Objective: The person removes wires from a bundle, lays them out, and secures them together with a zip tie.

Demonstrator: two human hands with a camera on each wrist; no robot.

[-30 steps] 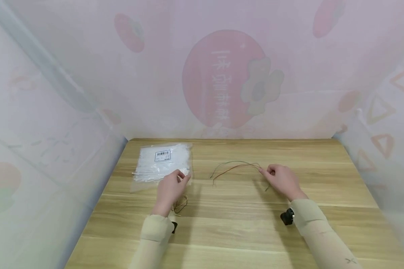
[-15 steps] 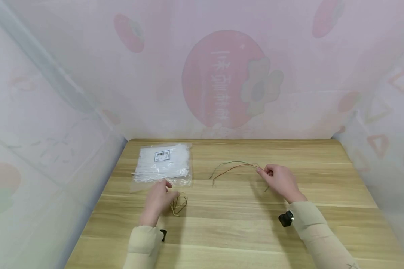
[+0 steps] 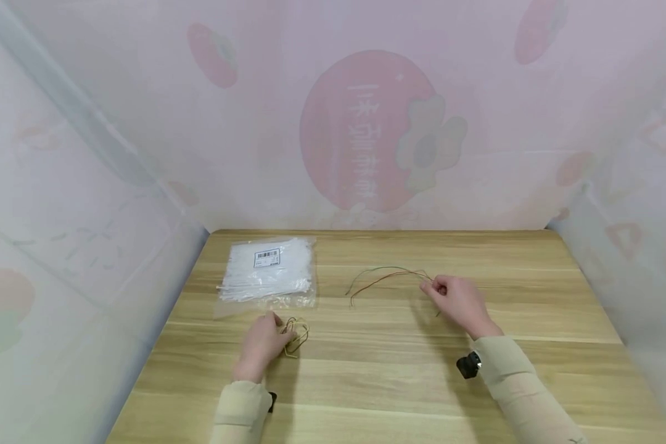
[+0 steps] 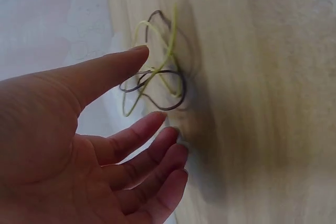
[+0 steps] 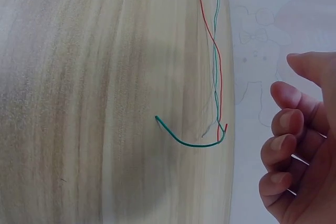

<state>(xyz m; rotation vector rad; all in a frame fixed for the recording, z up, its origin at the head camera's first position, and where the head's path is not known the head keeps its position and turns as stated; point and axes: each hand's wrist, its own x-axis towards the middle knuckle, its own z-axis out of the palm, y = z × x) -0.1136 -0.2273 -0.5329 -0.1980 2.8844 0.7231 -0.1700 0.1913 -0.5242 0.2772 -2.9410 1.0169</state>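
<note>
A small loose coil of yellow wire (image 4: 170,45) and dark brown wire (image 4: 170,108) lies on the wooden table. My left hand (image 3: 259,344) is beside it, thumb and fingers spread apart; the thumb overlaps the coil in the left wrist view. Toward the right, a red wire (image 3: 374,282) and a green wire (image 5: 194,145) lie in a long arc, with a thin greyish strand (image 5: 206,131) alongside. Over their right end hovers my right hand (image 3: 459,305), thumb away from loosely curled fingers. Nothing shows between its fingers in the right wrist view.
A clear plastic bag of thin white sticks (image 3: 294,265), with a barcode label (image 3: 267,258), lies flat at the back left of the table (image 3: 377,382). Pale printed walls (image 3: 255,154) enclose the table at the back and both sides.
My left hand has come back and left from the bag's front corner to the yellow and brown wire coil. My right hand has shifted slightly nearer; the red and green wires look unmoved.
</note>
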